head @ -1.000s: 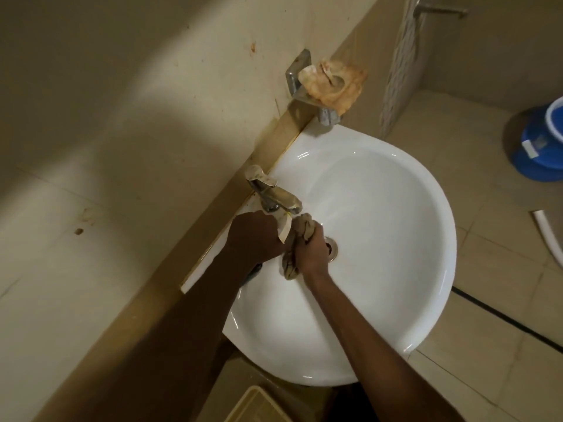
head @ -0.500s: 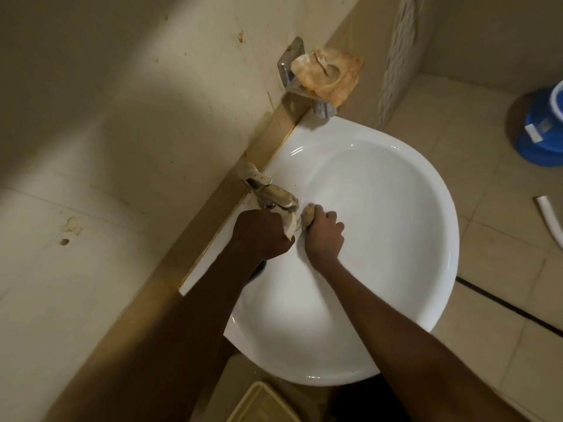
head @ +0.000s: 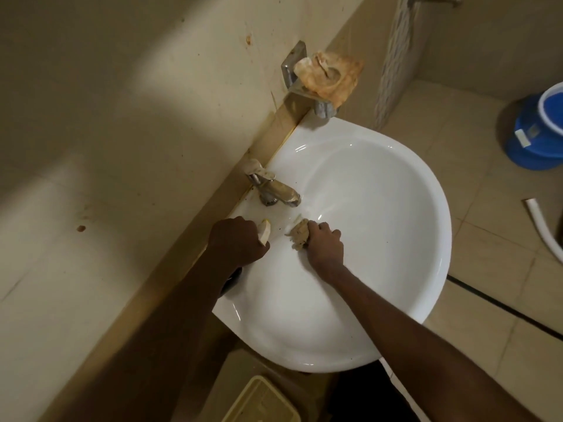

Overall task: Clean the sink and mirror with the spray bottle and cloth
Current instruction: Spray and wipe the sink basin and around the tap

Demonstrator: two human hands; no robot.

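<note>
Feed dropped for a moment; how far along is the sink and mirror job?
In hand: right hand scrubs the sink with the cloth near the tap; left hand grips the bottle. Basin looks mostly white. Mirror isn't in view, so presumably left.

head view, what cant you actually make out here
- Spray bottle: only its pale nozzle shows; the left hand covers the body.
- Sink drain: not visible near the right hand and cloth.
- Mirror: outside the frame.
- Blue bucket: cut by the right edge.
</note>
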